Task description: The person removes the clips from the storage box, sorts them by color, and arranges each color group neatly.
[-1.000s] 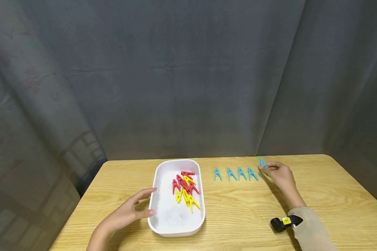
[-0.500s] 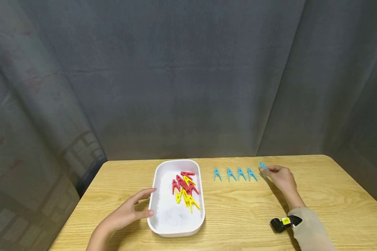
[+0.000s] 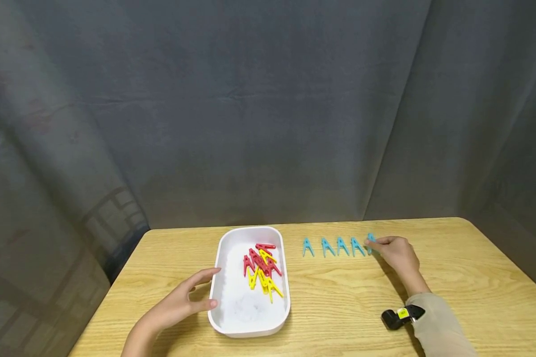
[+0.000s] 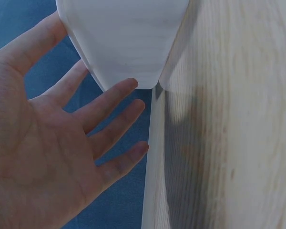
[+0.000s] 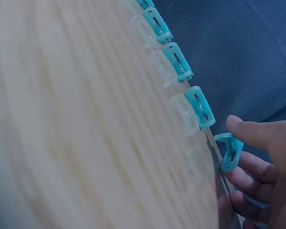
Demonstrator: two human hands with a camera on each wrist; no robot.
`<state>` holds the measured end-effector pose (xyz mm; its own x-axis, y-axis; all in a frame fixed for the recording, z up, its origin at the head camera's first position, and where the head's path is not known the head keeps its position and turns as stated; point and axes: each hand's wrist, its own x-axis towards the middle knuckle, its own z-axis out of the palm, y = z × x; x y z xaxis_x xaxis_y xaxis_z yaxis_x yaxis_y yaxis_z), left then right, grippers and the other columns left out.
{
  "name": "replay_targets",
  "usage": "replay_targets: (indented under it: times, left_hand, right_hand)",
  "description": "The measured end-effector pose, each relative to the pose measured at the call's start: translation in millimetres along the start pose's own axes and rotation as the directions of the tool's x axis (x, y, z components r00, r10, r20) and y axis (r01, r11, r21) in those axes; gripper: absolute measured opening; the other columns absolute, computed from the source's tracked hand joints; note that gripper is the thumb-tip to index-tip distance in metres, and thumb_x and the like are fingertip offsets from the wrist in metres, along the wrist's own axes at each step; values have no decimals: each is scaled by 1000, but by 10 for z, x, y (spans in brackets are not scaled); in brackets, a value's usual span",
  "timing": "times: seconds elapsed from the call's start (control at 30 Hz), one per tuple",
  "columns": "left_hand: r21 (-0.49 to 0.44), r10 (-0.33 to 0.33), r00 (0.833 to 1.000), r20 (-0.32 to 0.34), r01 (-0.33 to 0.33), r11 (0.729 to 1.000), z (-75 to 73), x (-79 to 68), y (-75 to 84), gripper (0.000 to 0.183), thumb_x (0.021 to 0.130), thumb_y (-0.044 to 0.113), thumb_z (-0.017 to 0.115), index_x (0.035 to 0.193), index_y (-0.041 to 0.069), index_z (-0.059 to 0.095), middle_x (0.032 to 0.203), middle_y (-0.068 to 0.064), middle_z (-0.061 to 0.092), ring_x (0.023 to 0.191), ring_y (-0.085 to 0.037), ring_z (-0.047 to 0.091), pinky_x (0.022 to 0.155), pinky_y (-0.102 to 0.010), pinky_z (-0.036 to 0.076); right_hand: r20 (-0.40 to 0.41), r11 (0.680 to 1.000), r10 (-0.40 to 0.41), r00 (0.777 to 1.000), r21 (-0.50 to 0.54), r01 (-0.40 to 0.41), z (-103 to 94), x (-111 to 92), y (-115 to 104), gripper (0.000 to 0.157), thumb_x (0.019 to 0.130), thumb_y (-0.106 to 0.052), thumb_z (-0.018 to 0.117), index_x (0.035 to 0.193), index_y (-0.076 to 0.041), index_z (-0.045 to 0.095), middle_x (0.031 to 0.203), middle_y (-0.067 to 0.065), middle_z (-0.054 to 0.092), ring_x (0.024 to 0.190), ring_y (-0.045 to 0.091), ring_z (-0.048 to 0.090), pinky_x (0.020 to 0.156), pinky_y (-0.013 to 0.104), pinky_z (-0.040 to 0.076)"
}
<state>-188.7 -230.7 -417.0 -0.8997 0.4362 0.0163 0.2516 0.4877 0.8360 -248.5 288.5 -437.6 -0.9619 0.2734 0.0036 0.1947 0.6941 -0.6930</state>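
My right hand (image 3: 398, 254) pinches a light blue plastic clothespin (image 5: 233, 151) between thumb and fingers, low over the tabletop at the right end of a row. To its left stand several matching blue clothespins (image 3: 325, 247), spaced apart with their legs toward me. My left hand (image 3: 176, 302) is spread at the left side of a white tray (image 3: 245, 327), its thumb and a fingertip at the rim. The left wrist view has the other fingers extended beside the tray wall (image 4: 124, 43). Red clothespins (image 3: 247, 265) and yellow clothespins (image 3: 271, 287) lie heaped inside the tray.
The wooden table (image 3: 339, 307) ends at the back against a grey curtain (image 3: 259, 124). A black wrist camera (image 3: 395, 319) sits by the right sleeve (image 3: 439, 322), close over the table.
My right hand has lowered the blue clothespin toward the table and brought it level with the others in the row. The left hand stays at the tray.
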Motion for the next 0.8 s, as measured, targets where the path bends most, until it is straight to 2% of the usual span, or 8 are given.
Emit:
replay_targets:
  times: [0.13,0.23,0.33,0.7,0.8]
  left_hand:
    - [5,10,1000,0,-10,1000,-13,-3,15,65,90,25,74,147,10,46,147,-19,47,134,-48,39,106,-71,25]
    - [4,5,1000,2,-5,1000,-21,-4,25,66,90,25,74,147,10,46,147,-18,46,134,-48,38,105,-71,26]
    - [-5,-20,1000,4,20,1000,-19,-9,24,66,90,25,74,147,12,46,148,-17,45,135,-47,37,105,-71,26]
    - [-1,-28,1000,1,28,1000,-11,-13,8,66,89,26,75,147,12,46,148,-16,46,135,-47,38,105,-71,26]
    - [1,-25,1000,2,25,1000,-16,-6,7,66,90,26,75,147,12,46,148,-16,46,135,-47,37,105,-71,26]
  right_hand:
    - [-5,1000,21,1000,-12,-21,-2,-3,-22,60,90,-55,66,113,1,72,122,27,63,86,37,63,56,35,47]
    - [-12,999,32,999,-3,-32,10,3,-16,57,90,-53,66,110,0,73,115,25,66,71,25,56,51,32,40]
    - [-12,999,35,999,8,-35,24,7,-3,56,90,-53,66,108,-1,74,110,23,68,64,21,48,49,32,34]
    - [9,999,36,999,-9,-36,36,20,24,59,89,-56,65,108,-1,73,111,25,66,67,21,52,49,32,36]
    - [12,999,31,999,-14,-31,23,23,24,60,90,-57,64,109,0,73,113,25,66,71,25,56,50,32,39]
